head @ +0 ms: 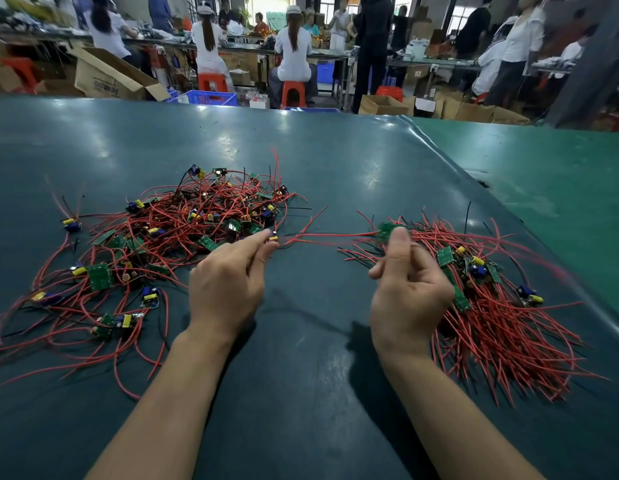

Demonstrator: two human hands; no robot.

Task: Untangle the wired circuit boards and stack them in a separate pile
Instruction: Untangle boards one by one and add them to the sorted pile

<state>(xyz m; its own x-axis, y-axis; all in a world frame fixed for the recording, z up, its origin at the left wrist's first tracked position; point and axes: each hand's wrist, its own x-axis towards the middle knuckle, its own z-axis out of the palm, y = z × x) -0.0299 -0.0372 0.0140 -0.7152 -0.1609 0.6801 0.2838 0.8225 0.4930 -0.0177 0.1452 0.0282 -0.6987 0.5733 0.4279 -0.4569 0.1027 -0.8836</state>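
I judged the job roughly half done: a tangled heap [197, 223] of small green boards with red wires lay at ten o'clock on the dark table [335, 161], a combed-out stack [491, 306] at three o'clock. My left hand [228, 292] pinched one board's yellow part [273, 238]; my right hand [408, 292], fingers curled, pinched a green board [387, 230], red wires [328, 235] stretched taut between them.

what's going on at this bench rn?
A person is sorting wired circuit boards on a dark table mat. The left hand pinches a small board at the edge of the tangled pile; the right hand holds a green board over the sorted pile. Red wires stretch taut between the two hands. Most boards are still in the tangle.
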